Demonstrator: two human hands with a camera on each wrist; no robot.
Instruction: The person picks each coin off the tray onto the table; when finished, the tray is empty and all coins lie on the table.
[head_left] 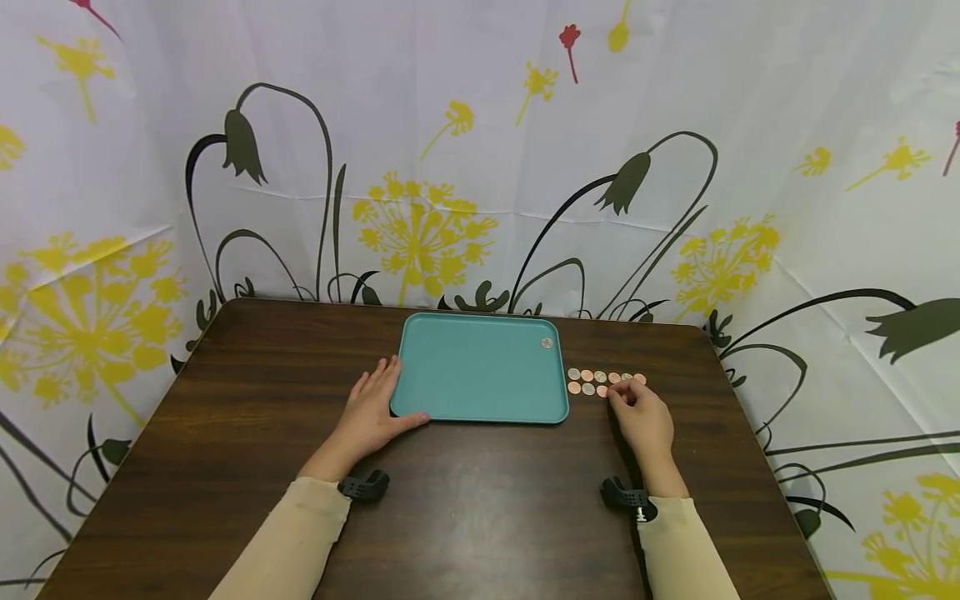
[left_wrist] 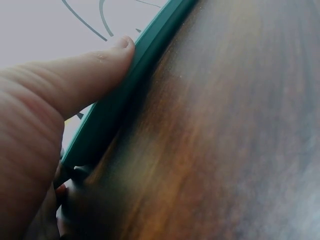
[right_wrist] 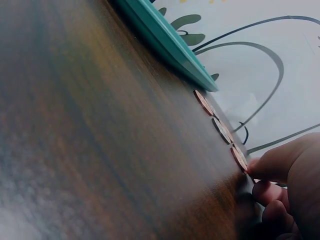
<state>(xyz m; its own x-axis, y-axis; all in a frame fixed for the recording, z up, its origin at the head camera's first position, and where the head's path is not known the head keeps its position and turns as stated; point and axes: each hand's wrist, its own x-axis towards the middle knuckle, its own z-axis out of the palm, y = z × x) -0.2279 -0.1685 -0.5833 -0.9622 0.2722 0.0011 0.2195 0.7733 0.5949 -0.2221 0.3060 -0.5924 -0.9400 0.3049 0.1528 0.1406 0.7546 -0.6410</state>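
A teal rectangular tray (head_left: 480, 419) lies on the table. My left hand (head_left: 372, 417) rests at its front left corner, fingers straight along the left side and thumb (left_wrist: 107, 65) on the front rim. Inside, near the tray's back right corner, lies one silver coin (head_left: 547, 342). Two rows of copper and silver coins (head_left: 588, 389) lie on the wood just right of the tray. At the front row, my right hand (head_left: 643, 421) has its thumb and bent fingers down beside a copper coin (right_wrist: 239, 159). Whether a coin is between the fingertips is hidden.
The dark wooden table (head_left: 480, 517) ends at a white curtain (head_left: 480, 100) printed with flowers, close behind the tray. Each wrist wears a black band with a small device (head_left: 365, 486), and both sleeves (head_left: 285, 542) are pale.
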